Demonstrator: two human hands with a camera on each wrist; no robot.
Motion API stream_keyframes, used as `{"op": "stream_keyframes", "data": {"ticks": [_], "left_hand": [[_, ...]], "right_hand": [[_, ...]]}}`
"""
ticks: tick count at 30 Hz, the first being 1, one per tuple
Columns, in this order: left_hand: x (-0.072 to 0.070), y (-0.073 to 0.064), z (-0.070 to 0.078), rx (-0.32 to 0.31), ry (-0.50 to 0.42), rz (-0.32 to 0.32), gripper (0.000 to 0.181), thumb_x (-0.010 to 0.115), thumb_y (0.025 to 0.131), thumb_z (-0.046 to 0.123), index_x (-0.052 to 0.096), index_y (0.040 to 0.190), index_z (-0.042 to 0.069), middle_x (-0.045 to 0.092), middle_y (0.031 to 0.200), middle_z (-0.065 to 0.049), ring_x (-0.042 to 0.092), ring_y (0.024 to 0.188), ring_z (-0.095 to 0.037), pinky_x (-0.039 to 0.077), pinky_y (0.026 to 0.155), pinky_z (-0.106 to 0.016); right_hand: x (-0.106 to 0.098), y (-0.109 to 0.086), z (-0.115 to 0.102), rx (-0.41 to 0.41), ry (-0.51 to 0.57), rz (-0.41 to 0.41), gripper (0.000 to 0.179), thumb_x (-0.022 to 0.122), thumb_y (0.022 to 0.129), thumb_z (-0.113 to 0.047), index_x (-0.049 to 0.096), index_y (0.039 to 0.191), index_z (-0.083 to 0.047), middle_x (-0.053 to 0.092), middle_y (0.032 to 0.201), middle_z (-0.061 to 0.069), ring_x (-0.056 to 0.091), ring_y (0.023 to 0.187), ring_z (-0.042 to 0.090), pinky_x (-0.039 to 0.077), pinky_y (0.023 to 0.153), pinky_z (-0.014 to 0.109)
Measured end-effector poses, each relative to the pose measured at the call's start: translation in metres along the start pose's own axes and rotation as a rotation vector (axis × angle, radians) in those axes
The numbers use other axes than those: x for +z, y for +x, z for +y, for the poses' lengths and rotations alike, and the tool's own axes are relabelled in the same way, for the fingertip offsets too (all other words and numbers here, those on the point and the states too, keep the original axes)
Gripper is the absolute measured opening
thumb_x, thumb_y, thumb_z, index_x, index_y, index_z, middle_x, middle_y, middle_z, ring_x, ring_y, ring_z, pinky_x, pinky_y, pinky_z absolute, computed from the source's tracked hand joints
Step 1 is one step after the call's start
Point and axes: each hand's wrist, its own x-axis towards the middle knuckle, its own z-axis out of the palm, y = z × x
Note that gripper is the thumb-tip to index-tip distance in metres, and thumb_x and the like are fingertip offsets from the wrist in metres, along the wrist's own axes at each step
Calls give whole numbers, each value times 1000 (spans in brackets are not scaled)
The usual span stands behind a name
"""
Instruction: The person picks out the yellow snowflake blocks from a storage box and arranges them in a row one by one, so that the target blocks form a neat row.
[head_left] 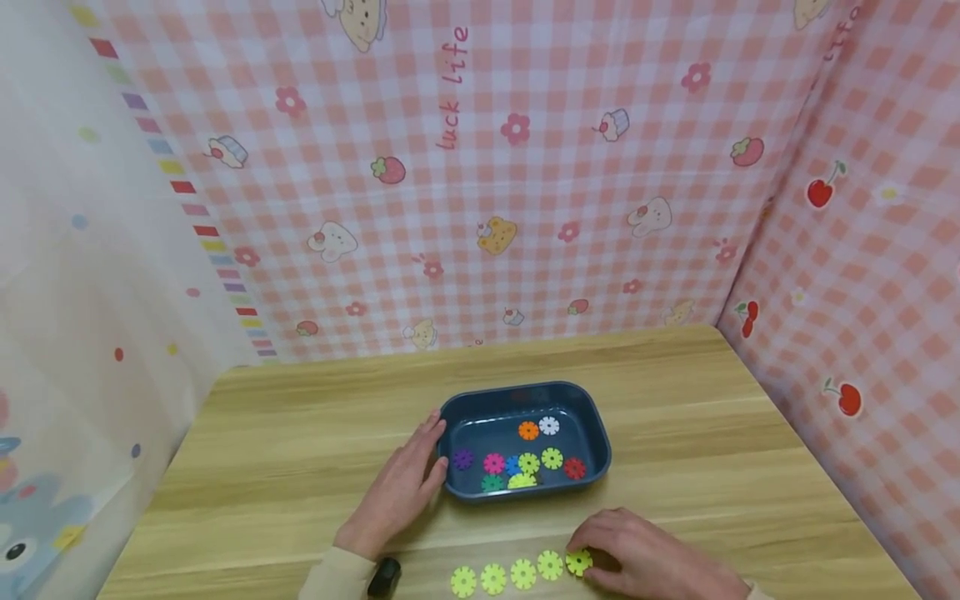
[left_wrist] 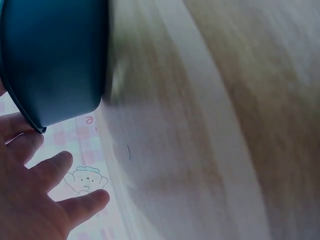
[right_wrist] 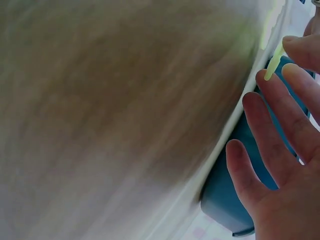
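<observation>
My right hand [head_left: 637, 550] pinches a yellow-green notched plastic disc [head_left: 579, 562] between thumb and fingers, at the right end of a row. In the right wrist view the disc [right_wrist: 274, 62] is edge-on at the fingertips. To its left, several matching yellow-green discs [head_left: 523, 573] lie along the table's front. A dark blue tray [head_left: 487, 437] stands behind the row. Against the tray's left rim rests my left hand [head_left: 401, 487], fingers extended. The left wrist view shows those fingers [left_wrist: 52, 170] spread, some touching the tray's rim.
Inside the tray lie loose discs: orange [head_left: 528, 431], white [head_left: 549, 426], purple [head_left: 462, 459], pink [head_left: 493, 463], red [head_left: 574, 468], green, blue and several yellow-green ones. The wooden table [head_left: 300, 433] meets a pink checked cloth [head_left: 562, 183] at the back. Cloth also hangs on both sides.
</observation>
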Motion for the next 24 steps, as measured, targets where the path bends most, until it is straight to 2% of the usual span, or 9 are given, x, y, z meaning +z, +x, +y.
{"op": "stream_keyframes", "data": {"ticks": [5,15,20,24], "left_hand": [[0,1,2,-26,-7,-13,57,53,109,29,40,159,7,26,170,-4,32,153,-30,35,117,-63],[1,1,1,-8,-12,-2,57,54,108,27,40,159,5,28,169,-7,34,152,-31,37,116,-63],[1,1,1,-17,-11,0,56,55,108,27,41,158,6,28,170,-4,34,152,-26,38,118,-57],[1,0,2,-12,-13,10,56,56,108,26,42,158,5,28,170,-4,35,152,-25,39,118,-55]], "right_hand": [[3,2,2,-8,-37,10,22,64,103,-40,71,122,-31,66,116,-23,58,104,1,56,96,35],[3,5,1,-1,-60,13,22,68,102,-36,72,122,-31,67,114,-24,58,101,0,56,96,38],[-2,6,-1,27,-20,-18,27,68,101,-38,71,127,-31,67,115,-24,57,100,-1,57,96,36],[-13,7,-8,53,0,6,29,67,102,-38,71,129,-28,68,121,-19,61,105,2,58,95,34]]}}
